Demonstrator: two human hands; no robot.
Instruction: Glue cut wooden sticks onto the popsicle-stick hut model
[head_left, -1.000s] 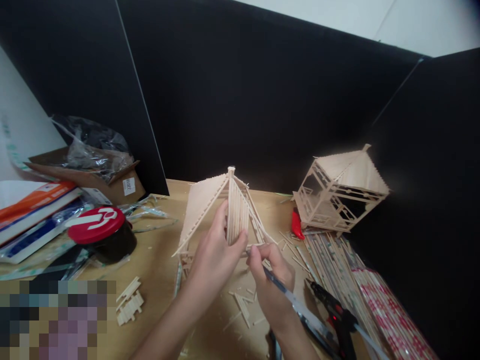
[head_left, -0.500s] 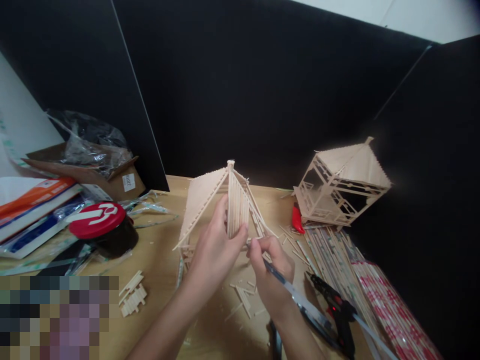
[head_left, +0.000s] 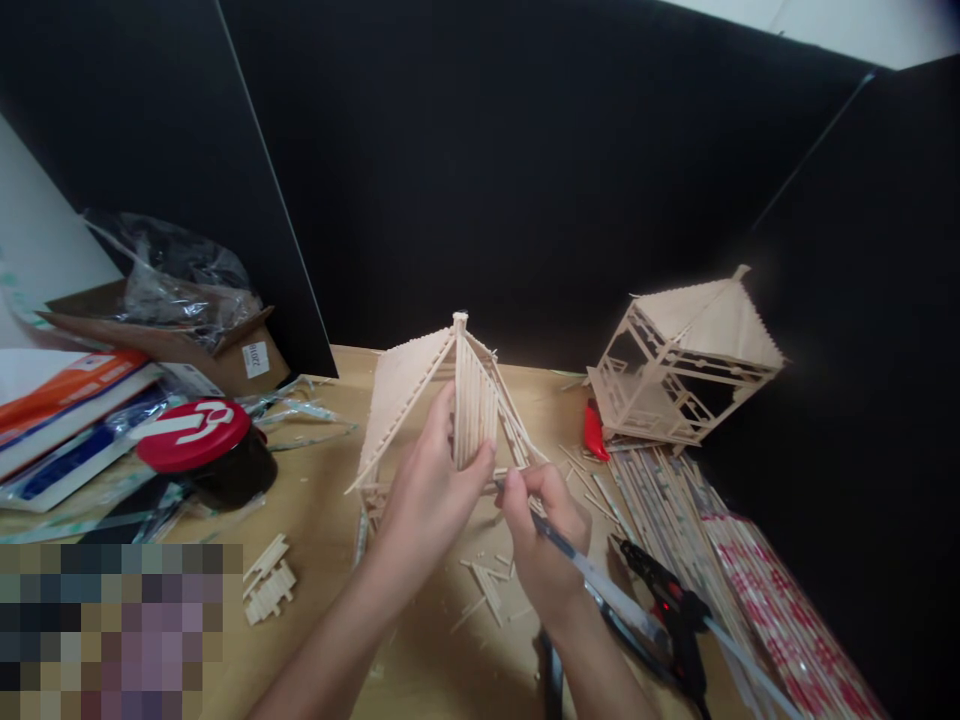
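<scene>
Pale natural-wood stick roof model (head_left: 420, 400), ridged with parallel slats. Second stick house (head_left: 686, 360) same pale wood, lattice sides. Counter (head_left: 322, 520) tan brown. Backdrop panels (head_left: 525, 170) matte black. Jar lid (head_left: 193, 435) red with white mark, jar body black. Small object (head_left: 595, 432) bright red beside stick house. Glue gun (head_left: 675, 620) black with red light. Wrapper (head_left: 787, 620) red-and-white patterned. Book stack (head_left: 67, 400) orange, white, blue. Cardboard box (head_left: 187, 355) brown, white label. Tool in right hand (head_left: 544, 545) silver-grey.

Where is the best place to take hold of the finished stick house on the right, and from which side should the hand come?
Probably the base frame of the finished stick house. It lies tilted, its roof toward the black wall and its open latticed side toward the person. Come from the near left, fingers under the base: the thin railings and roof slats look easy to snap.
</scene>
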